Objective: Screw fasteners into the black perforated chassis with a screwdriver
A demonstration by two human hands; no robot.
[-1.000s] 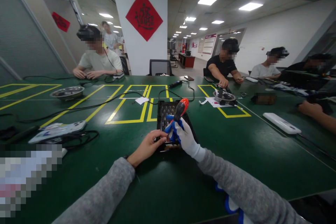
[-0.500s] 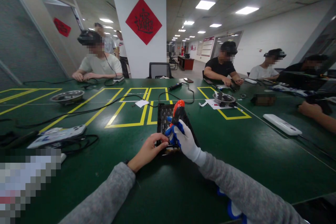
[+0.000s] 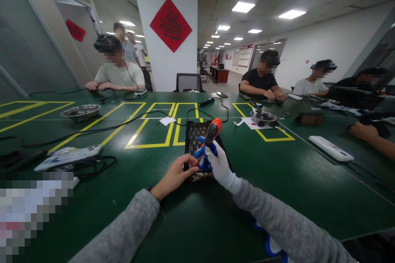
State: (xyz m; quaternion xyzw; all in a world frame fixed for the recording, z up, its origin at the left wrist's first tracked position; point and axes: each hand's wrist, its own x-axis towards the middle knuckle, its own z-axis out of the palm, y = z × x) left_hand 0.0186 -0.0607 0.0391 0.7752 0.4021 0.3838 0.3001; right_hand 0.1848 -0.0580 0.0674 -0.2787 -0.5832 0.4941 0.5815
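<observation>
Tool: here it is at the middle of the scene, a red-and-black handled tool (image 3: 213, 129), handle up and tilted, over the black tray (image 3: 227, 154).
Right hand: gloved in white and blue, the right hand (image 3: 219, 162) has its fingers wrapped around the tool.
Left hand: bare, the left hand (image 3: 175, 173) has thumb and fingers close together by the tool's lower end; whether it pinches anything, I can't tell.
In the way: both hands cover the tray's near middle, so the tool's tip is hard to make out.
Nearby: a spare glove (image 3: 272, 246) shows under the right sleeve, a paper scrap (image 3: 167, 121) lies beyond the tray, and a long white device (image 3: 331, 148) sits well to the right.
Tray: small shiny bits show inside, too small to name.
Bowls: the right metal bowl (image 3: 273, 118) carries dark items over white paper; the left metal bowl (image 3: 80, 111) has contents I can't identify.
Surface: a green table (image 3: 148, 222), marked out with yellow tape (image 3: 147, 146) and crossed by black cables.
Room: people in headgear sit around, a mesh chair (image 3: 189, 82) stands opposite, and a red diamond sign (image 3: 170, 24) hangs on the white pillar (image 3: 182, 65).
</observation>
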